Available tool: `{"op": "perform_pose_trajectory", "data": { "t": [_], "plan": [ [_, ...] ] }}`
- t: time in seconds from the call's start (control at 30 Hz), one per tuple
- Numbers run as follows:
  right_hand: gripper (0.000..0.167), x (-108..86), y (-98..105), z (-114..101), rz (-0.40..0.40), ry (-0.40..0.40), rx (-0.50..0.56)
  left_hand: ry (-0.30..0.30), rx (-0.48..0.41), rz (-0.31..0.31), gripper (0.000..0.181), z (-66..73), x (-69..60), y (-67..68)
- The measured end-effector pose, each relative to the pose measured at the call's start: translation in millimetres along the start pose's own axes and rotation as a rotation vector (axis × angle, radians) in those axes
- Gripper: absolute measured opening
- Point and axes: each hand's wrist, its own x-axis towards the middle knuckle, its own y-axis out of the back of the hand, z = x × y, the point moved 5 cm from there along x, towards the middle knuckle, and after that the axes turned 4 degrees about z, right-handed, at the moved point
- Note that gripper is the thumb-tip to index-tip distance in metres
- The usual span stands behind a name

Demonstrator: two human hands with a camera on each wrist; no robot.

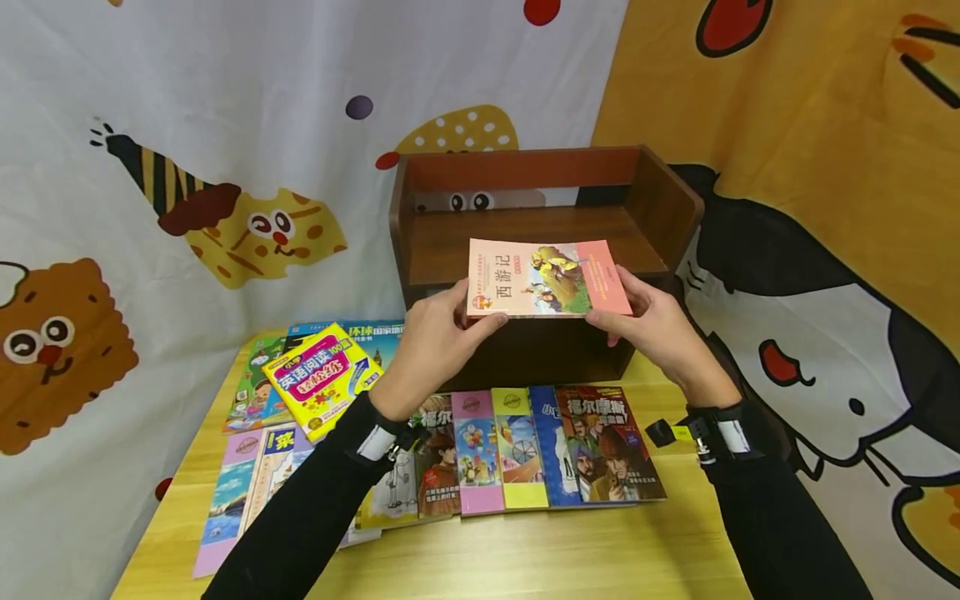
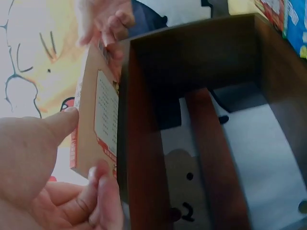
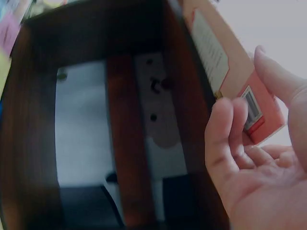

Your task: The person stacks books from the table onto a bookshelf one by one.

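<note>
A pink paperback book point(image 1: 536, 279) with an illustrated cover and Chinese title is held up by both hands, cover upward. My left hand point(image 1: 433, 342) grips its left end. The right hand point(image 1: 656, 329) grips the opposite end. In both wrist views, the thumbs lie along the book's edge and fingers touch its back cover, where a pale text panel and a barcode show. Just behind the book stands a brown wooden bookshelf point(image 1: 517, 242), and the book overlaps the front of its upper board. The open lower compartment point(image 2: 201, 62) appears in the wrist views.
A row of overlapping books point(image 1: 517, 450) lies on the wooden table point(image 1: 555, 558) in front of the shelf. More books, including a yellow one point(image 1: 322, 379), overlap at the left. Printed curtains point(image 1: 262, 67) hang behind and at the right.
</note>
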Motion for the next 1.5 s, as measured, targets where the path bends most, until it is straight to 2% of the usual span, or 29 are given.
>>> {"op": "perform_pose_trajectory", "data": {
  "t": [0.13,0.27,0.37,0.5,0.6,0.8,1.1,1.5],
  "plan": [
    [0.088,7.5,6.7,-2.1,0.072,-0.003,-0.246,-0.045,0.216,0.040,0.074,0.6,6.5,2.0],
    [0.089,12.0,10.2,-10.0,0.164,0.079,-0.499,-0.138,0.367,0.119,0.071,2.4,14.4,4.7],
    [0.088,13.4,11.5,-18.9,0.247,0.183,-0.665,-0.170,0.388,0.144,0.061,1.9,19.2,5.1],
    [0.081,15.2,11.0,-26.0,0.295,0.275,-0.774,-0.149,0.357,0.102,0.057,-1.4,23.0,0.5],
    [0.078,19.8,8.6,-25.2,0.273,0.284,-0.799,-0.127,0.330,0.085,0.057,-4.9,25.6,-4.2],
    [0.081,37.8,5.5,-23.5,0.235,0.269,-0.795,-0.101,0.308,0.131,0.055,-8.9,36.3,-7.8],
    [0.083,56.2,0.9,-17.6,0.229,0.198,-0.793,-0.026,0.362,0.123,0.057,-14.5,51.2,-15.0],
    [0.083,65.5,-2.6,-16.9,0.220,0.183,-0.776,0.023,0.359,0.142,0.056,-19.0,56.0,-19.6]
  ]
}}
